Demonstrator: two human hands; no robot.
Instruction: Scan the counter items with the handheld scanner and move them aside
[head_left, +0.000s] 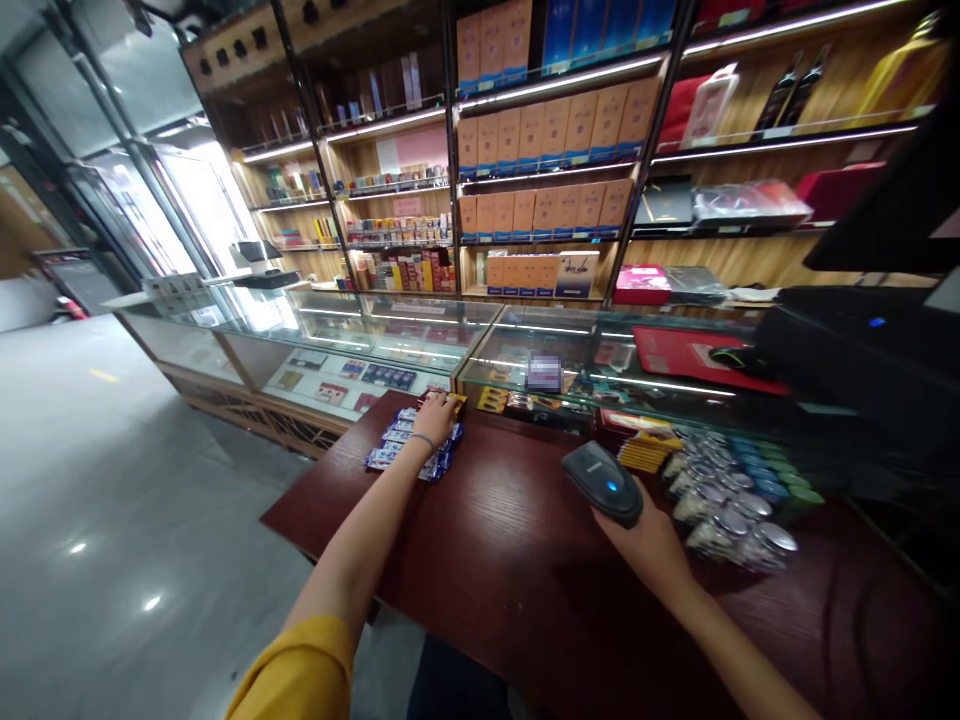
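Observation:
My right hand (643, 540) is wrapped round the handle of a black barcode scanner (604, 480), which shows a blue light and is held above the dark red wooden table (495, 560). My left hand (436, 412) reaches to the table's far left part, its fingers bent over a small yellow-and-red packet (457, 402). How firmly they grip it is hard to make out. Just below that hand lie rows of blue-and-white packets (390, 450), partly covered by my wrist.
Right of the scanner stand yellow packs (649, 450) and several clear jars with silver lids (727, 525). Behind the table runs a glass display counter (390, 325) with a red mat (697, 360) and a mouse. Dark equipment (847, 350) looms at right. Lit shelves hold orange boxes (544, 140).

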